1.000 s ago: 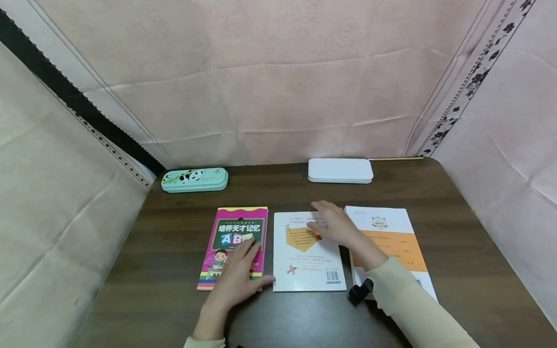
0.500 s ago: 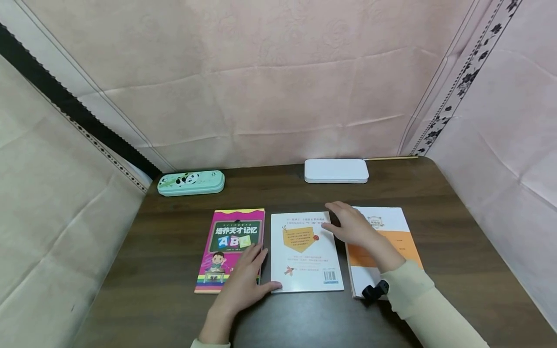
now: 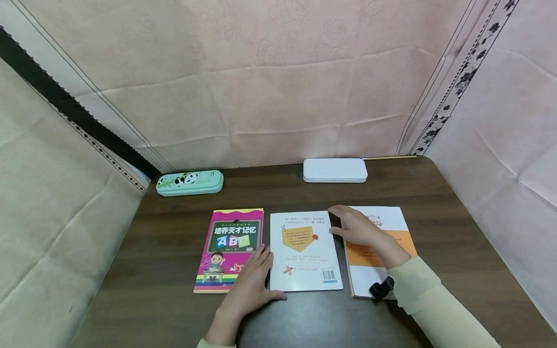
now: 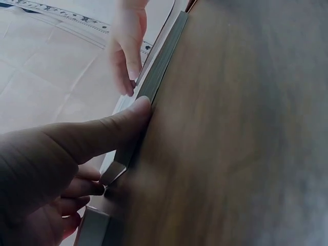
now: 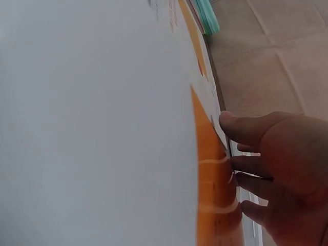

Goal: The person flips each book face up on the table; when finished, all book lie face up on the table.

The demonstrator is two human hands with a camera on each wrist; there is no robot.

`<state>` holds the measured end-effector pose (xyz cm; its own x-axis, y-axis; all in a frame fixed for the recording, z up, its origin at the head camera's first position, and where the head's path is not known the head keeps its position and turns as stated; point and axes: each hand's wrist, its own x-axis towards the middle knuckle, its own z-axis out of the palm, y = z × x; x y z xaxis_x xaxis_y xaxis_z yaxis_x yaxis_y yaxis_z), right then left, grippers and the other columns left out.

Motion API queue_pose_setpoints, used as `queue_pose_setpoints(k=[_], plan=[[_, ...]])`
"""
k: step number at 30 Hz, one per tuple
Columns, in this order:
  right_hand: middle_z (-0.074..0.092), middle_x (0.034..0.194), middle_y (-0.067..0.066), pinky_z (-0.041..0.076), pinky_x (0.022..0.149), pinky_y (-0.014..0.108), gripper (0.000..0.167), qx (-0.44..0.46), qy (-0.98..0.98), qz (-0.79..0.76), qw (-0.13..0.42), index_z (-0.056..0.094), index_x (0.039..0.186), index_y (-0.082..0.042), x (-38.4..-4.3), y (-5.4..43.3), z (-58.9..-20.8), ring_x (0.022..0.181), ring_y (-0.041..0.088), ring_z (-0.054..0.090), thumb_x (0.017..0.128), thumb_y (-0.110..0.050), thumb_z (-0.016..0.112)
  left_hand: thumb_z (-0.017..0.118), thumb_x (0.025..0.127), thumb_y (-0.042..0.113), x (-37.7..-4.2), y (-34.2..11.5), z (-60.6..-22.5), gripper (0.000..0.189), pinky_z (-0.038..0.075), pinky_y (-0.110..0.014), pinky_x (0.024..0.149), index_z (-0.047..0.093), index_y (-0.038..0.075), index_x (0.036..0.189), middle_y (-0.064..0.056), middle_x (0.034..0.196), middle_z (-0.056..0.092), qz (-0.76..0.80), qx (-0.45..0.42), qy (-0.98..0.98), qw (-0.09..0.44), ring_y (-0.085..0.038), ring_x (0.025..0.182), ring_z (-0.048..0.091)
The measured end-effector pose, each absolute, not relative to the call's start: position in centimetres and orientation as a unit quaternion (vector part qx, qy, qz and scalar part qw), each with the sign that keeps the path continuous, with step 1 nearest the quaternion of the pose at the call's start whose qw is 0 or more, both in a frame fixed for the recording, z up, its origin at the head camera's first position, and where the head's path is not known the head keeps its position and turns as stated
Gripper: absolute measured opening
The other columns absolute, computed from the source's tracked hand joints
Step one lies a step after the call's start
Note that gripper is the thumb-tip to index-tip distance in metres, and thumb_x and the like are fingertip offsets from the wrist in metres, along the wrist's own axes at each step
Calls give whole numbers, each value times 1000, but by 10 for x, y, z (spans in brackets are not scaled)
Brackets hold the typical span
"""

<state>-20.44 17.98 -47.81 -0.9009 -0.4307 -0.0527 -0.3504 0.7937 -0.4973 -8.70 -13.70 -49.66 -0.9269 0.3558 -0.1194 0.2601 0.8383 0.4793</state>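
While each grip (image 3: 252, 280) (image 3: 358, 228) flanks it, middle book (image 3: 306, 263)

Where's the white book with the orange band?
In the head view, the orange-banded white book is rightmost of three, partly hidden by the right hand, right of the white book with a yellow pentagon.

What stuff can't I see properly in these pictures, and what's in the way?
Head view: the pink ABC book's lower right corner, hidden by the left hand.
Head view: part of the orange-and-white book, hidden by the right hand and sleeve.
Head view: small print on the middle white book, too tiny to read.
Right wrist view: most of the mint pencil case, cut off by the top edge.
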Motion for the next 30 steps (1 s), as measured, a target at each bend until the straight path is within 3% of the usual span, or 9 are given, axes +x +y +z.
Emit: queue_pose_setpoints(k=[6, 12, 18, 21, 30], plan=[[39, 157, 22, 27, 117, 59, 60, -236, 939, -233, 91, 47, 149, -1, -207, 182, -481, 148, 41, 29, 98, -21, 70, 85, 75, 54, -90, -131, -499, 102, 18, -53, 122, 43, 4, 153, -14, 162, 34, 240, 165, 952, 98, -33, 151, 25], [36, 158, 23, 18, 121, 59, 56, -236, 936, -240, 101, 45, 151, 1, -209, 179, -482, 150, 41, 24, 102, -19, 62, 82, 84, 41, -85, -125, -497, 87, 34, -54, 115, 43, 4, 153, -16, 165, 24, 275, 156, 942, 109, -41, 150, 23], [52, 145, 21, 38, 111, 56, 42, -227, 926, -294, 70, 54, 142, 2, -214, 181, -484, 136, 39, 46, 100, 2, 56, 80, 88, 37, -85, -123, -497, 82, 34, -53, 115, 43, 1, 152, -17, 165, 24, 265, 164, 944, 108, -42, 149, 27], [57, 140, 16, 42, 109, 55, 44, -213, 921, -321, 54, 58, 139, -3, -218, 183, -485, 133, 36, 50, 96, 8, 59, 80, 88, 35, -86, -124, -496, 81, 32, -53, 116, 42, 1, 152, -17, 166, 23, 267, 165, 943, 111, -41, 149, 26], [57, 130, 8, 50, 99, 51, 49, -266, 912, -312, 37, 63, 138, -10, -221, 200, -485, 115, 28, 56, 91, -3, 75, 80, 89, 34, -84, -126, -497, 85, 31, -53, 117, 38, 2, 155, -17, 167, 19, 283, 165, 935, 133, -40, 150, 23]])
